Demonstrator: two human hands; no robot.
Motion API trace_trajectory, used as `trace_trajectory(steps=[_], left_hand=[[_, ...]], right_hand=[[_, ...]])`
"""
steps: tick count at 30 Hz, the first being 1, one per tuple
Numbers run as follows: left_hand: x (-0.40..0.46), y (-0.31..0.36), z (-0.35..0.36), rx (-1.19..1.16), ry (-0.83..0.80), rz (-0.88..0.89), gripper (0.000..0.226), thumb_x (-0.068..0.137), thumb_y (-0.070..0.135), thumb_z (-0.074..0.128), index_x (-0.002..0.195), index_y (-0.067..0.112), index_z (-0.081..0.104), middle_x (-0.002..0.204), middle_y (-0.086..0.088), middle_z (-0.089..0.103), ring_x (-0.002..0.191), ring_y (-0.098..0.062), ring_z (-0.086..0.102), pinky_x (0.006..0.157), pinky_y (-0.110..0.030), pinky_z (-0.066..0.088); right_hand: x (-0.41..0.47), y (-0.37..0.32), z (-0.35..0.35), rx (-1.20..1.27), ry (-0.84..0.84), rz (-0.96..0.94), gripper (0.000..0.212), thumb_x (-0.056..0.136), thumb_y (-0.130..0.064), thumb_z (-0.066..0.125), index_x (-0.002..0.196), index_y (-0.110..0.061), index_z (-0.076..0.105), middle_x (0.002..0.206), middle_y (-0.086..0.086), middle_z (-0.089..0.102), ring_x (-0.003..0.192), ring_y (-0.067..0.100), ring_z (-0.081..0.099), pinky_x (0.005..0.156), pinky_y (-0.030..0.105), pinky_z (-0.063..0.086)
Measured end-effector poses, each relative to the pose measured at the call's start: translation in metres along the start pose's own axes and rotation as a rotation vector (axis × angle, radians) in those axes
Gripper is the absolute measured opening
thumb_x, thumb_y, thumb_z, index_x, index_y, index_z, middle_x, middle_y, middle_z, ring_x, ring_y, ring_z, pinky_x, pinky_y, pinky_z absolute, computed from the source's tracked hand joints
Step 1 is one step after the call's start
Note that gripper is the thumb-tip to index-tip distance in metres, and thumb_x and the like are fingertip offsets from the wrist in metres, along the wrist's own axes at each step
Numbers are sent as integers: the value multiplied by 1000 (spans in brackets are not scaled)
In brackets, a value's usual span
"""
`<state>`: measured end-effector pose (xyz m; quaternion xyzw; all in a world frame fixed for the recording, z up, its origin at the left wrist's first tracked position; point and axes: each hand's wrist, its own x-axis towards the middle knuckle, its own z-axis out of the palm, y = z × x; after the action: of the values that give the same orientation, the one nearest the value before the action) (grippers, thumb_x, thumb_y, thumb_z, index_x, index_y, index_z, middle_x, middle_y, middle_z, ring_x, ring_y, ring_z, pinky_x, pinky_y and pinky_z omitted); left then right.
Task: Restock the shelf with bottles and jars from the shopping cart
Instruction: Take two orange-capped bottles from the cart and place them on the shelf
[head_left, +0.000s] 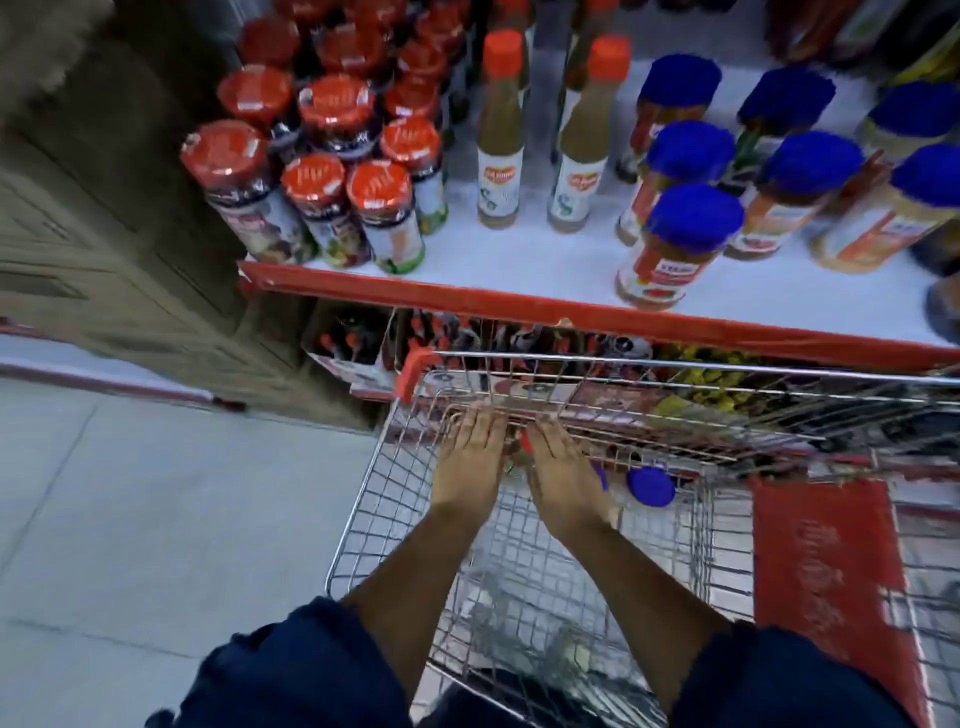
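Note:
Both my hands reach down into the wire shopping cart (363, 499), side by side near its front wall. My left hand (470, 457) and my right hand (563, 467) have their fingers stretched downward, backs toward me. A red-capped bottle (525, 441) shows in the narrow gap between them; the fingertips are hidden, so I cannot tell whether either hand grips it. A blue-lidded jar (650, 486) lies in the cart just right of my right hand. The white shelf (545, 249) above holds red-lidded jars (379, 208), two orange-capped sauce bottles (501, 156) and blue-lidded jars (675, 244).
The shelf's red front edge (467, 296) runs just beyond the cart. A lower shelf with small bottles (353, 343) sits behind the cart's front. The cart's red child-seat flap (821, 561) is at the right. Grey tiled floor (156, 519) lies to the left, beside a brown panelled wall (104, 234).

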<state>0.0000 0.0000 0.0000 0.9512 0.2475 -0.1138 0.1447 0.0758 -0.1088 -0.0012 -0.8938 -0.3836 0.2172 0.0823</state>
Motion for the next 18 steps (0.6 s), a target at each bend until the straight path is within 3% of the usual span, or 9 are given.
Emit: trace_trajectory(steps=[2,4,8,14,18], left_hand=[[13,-4,5,-3,-29,-28,59,98,10,45,150,13,16,160,-8,17,148,-24,12,119,-37,13],[23,-8,8,4,-62,-30,61,93,4,52,147,14,25,156,-8,28,145,-26,22,116,-39,25],[32,-8,6,-26,-121,-59,49,91,-2,51,137,12,41,142,-10,44,132,-29,41,98,-43,46],[38,-11,3,7,-158,-46,49,84,-13,54,128,7,49,129,-13,52,111,-29,59,88,-38,51],[33,-12,-5,-3,-162,-51,44,84,-13,54,123,7,53,122,-13,57,105,-28,62,84,-37,53]], right_hand=[[14,-1,3,6,-21,20,55,94,-6,41,148,-9,28,159,9,23,148,25,19,115,37,32],[25,-3,3,1,-61,66,52,91,1,44,141,-9,37,151,10,36,139,29,34,100,39,46],[41,-2,4,-42,-79,91,32,88,3,47,119,-6,52,123,15,57,104,35,61,74,39,50],[49,5,10,-21,-94,114,19,91,-2,46,103,-8,60,101,16,68,92,34,65,63,32,39],[42,8,2,15,-69,90,17,91,-7,48,98,-8,63,95,16,70,88,33,66,65,35,47]])
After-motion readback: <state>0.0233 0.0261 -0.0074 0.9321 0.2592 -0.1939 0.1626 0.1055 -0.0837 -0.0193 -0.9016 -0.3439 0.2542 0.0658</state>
